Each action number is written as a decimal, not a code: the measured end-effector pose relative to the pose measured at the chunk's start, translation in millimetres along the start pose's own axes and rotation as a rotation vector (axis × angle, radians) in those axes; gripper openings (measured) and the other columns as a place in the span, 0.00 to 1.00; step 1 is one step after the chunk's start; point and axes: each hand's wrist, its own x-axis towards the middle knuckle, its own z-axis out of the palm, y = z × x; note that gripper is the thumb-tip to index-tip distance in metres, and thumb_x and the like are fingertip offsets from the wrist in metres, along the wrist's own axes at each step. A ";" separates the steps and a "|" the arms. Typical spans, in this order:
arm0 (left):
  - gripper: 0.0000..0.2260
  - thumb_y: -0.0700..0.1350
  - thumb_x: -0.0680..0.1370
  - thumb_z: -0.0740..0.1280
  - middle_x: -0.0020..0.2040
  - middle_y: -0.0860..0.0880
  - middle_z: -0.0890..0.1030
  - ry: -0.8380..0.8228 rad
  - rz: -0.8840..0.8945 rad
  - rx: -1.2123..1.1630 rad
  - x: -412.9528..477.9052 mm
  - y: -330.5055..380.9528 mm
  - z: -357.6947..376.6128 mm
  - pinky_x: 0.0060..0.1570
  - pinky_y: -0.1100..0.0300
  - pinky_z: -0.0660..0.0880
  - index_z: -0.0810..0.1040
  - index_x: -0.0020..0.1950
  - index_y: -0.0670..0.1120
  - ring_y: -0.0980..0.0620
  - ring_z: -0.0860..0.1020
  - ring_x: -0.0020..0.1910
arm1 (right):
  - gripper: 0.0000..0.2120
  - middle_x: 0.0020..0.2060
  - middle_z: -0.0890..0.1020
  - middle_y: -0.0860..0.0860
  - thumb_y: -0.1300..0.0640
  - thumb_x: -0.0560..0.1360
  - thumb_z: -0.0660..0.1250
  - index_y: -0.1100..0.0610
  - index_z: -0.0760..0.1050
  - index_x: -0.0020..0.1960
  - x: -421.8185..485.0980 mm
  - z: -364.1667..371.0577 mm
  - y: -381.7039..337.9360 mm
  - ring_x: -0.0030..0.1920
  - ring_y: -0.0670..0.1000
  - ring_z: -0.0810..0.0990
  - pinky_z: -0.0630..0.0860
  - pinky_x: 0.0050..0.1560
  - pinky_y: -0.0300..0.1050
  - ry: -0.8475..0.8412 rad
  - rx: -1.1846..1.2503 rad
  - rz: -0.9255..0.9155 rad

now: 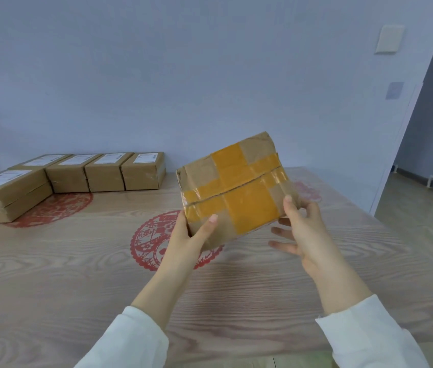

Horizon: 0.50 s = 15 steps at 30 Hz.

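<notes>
Print on the white labels of the boxes at left of frame was too small to read. The end box was cut by the left edge. Fingers of the left hand were hidden behind the parcel; only the thumb showed.

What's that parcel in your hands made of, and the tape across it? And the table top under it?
Parcel: brown cardboard, matte, creased and dented at the corners, so fairly thin and worn. Tape: glossy orange-yellow plastic film, with glare and wrinkles along the flap seam. Table: pale wood-grain surface with a smooth, even sheen, probably laminate or veneer; solid wood cannot be ruled out.
</notes>
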 end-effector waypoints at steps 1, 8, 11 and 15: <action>0.28 0.56 0.70 0.69 0.60 0.54 0.79 0.014 0.002 -0.001 4.5 1.4 -0.7 0.49 0.65 0.74 0.69 0.69 0.52 0.56 0.77 0.58 | 0.14 0.58 0.74 0.55 0.43 0.77 0.61 0.50 0.68 0.57 5.4 -2.4 2.5 0.56 0.56 0.77 0.80 0.49 0.55 0.017 -0.108 -0.020; 0.18 0.46 0.78 0.65 0.57 0.52 0.81 0.065 -0.036 -0.018 43.3 -5.9 0.8 0.43 0.67 0.77 0.71 0.68 0.50 0.56 0.80 0.53 | 0.13 0.36 0.74 0.49 0.46 0.78 0.62 0.53 0.68 0.40 36.6 -3.1 10.0 0.39 0.51 0.72 0.66 0.38 0.46 0.035 -0.311 -0.204; 0.15 0.47 0.78 0.65 0.58 0.50 0.81 0.070 -0.054 0.018 68.5 -10.7 0.4 0.52 0.60 0.77 0.73 0.66 0.49 0.53 0.80 0.54 | 0.10 0.37 0.77 0.48 0.47 0.76 0.64 0.50 0.69 0.40 61.5 0.1 16.0 0.41 0.52 0.75 0.71 0.45 0.51 0.039 -0.309 -0.198; 0.16 0.49 0.79 0.64 0.57 0.50 0.82 0.059 -0.071 0.049 106.9 -15.1 3.2 0.59 0.53 0.75 0.73 0.66 0.49 0.52 0.80 0.55 | 0.06 0.49 0.82 0.49 0.46 0.76 0.65 0.47 0.74 0.47 101.6 6.4 24.6 0.52 0.52 0.80 0.75 0.58 0.58 0.033 -0.314 -0.120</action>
